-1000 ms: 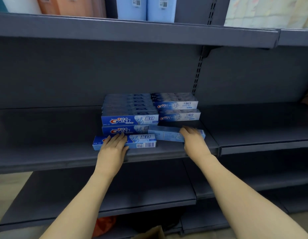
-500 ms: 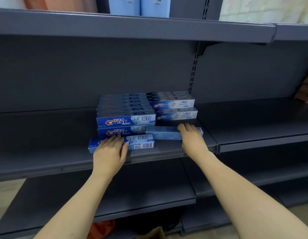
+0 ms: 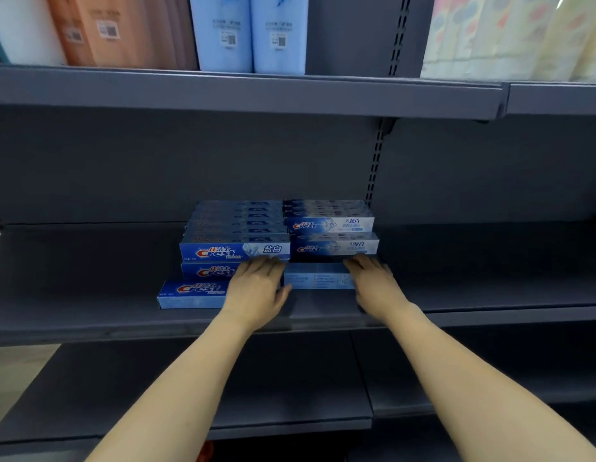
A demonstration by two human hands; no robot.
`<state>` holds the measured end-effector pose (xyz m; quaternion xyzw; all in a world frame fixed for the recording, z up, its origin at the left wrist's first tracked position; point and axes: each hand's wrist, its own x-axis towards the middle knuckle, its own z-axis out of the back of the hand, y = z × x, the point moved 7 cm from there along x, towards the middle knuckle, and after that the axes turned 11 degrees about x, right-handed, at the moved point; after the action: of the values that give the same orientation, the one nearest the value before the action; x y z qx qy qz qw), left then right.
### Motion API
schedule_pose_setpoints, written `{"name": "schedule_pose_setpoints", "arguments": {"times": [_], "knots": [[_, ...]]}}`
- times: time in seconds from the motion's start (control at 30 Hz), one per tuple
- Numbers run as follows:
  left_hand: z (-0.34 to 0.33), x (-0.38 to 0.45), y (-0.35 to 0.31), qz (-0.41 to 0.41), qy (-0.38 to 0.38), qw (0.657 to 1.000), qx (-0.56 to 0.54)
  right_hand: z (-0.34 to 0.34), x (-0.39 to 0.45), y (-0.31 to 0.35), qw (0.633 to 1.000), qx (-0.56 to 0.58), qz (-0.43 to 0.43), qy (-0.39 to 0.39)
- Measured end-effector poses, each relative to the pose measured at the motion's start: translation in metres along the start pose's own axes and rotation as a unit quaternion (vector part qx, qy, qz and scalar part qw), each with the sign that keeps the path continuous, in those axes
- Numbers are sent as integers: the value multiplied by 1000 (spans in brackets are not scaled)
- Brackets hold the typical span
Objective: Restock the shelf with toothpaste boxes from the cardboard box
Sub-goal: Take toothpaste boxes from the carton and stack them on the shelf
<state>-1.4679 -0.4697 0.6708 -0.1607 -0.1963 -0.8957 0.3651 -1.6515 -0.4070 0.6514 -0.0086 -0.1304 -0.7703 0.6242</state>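
Presently, one item is catalogued as in hand: a pale-blue toothpaste box (image 3: pixel 318 281), laid flat on the grey shelf (image 3: pixel 89 315) in front of the right stack (image 3: pixel 331 233) and not yet squared to it.

Step in hand, as judged: the loose boxes are to be aligned with the stacks. It is best done with flat fingers on both ends, the box being slid straight back until its face is flush with the boxes above; an uneven push would be likely to skew it or to nudge the stacks.

Left hand (image 3: pixel 256 290): fingers extended and relaxed, nothing gripped. It is laid over the right end of the front dark-blue box (image 3: pixel 189 293), its fingertips at the foot of the left stack (image 3: pixel 234 241), just beside the pale box's left end.

Right hand (image 3: pixel 373 281): fingers straight, nothing enclosed, rested on the pale box's right end, fingertips under the right stack's lowest box.

Also noted: blue packs (image 3: pixel 248 31) and orange packs (image 3: pixel 123 28) on the upper shelf (image 3: pixel 223 91). The cardboard box is not seen.
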Motion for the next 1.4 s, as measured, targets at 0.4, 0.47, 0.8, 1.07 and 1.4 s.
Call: {"name": "schedule_pose_setpoints", "arguments": {"times": [0.4, 0.47, 0.8, 1.07, 1.4], "knots": [[-19, 39, -55, 1, 56, 998, 19, 7, -1, -11, 999, -10, 43, -24], [-16, 37, -57, -8, 42, 999, -15, 10, -2, -9, 998, 5, 54, -23], [7, 29, -57, -35, 44, 998, -9, 37, -6, -24, 994, 22, 92, 52], [7, 42, -53, -35, 88, 995, -17, 47, 0, -46, 997, 55, 39, 29], [-2, 50, -70, -83, 169, 979, -77, 37, -4, -43, 990, 56, 46, 121]]}}
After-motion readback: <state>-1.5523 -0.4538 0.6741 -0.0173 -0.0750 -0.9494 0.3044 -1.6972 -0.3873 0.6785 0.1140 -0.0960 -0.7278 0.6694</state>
